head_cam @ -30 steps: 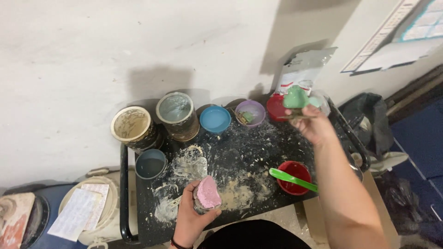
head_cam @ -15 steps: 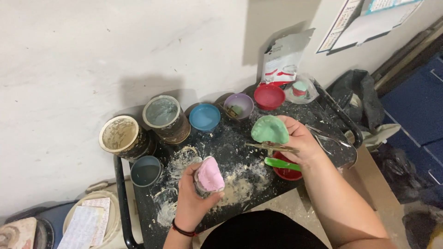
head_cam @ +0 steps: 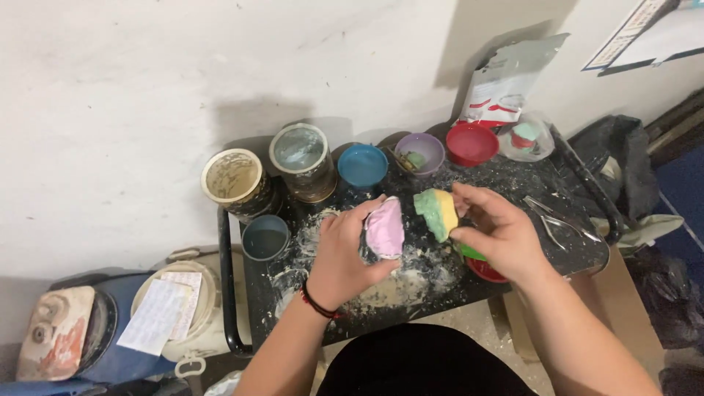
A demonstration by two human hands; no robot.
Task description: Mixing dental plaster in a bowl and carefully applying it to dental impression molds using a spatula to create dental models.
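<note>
We see the left hand (head_cam: 343, 258) wrapped around a pink mould (head_cam: 385, 229), a smooth, rounded, shell-like piece with a matte rubbery look, held above the middle of the tabletop (head_cam: 565, 253). Just beside it, the right hand (head_cam: 499, 235) grips a green mould (head_cam: 437, 213) of similar curved shape, its inner face showing a yellowish patch; fingers pinch it from behind and below. The two moulds sit close together, nearly touching, though we cannot tell whether they actually meet.

The tabletop is a dark, rough slab crusted with white powder and dried plaster splashes. Along its far edge stands a row of round containers: a cream-rimmed tin (head_cam: 233, 177), a tin with cloudy contents (head_cam: 301, 155), a blue flexible bowl (head_cam: 363, 166), a purple bowl (head_cam: 419, 152) and a red bowl (head_cam: 471, 144). A small grey-blue cup (head_cam: 265, 236) sits nearer the left edge. Another red bowl (head_cam: 485, 270) lies partly hidden under the right hand. Metal pliers (head_cam: 554, 216) rest on the right side, and a crumpled silver pouch (head_cam: 506, 81) leans against the pale wall.
</note>
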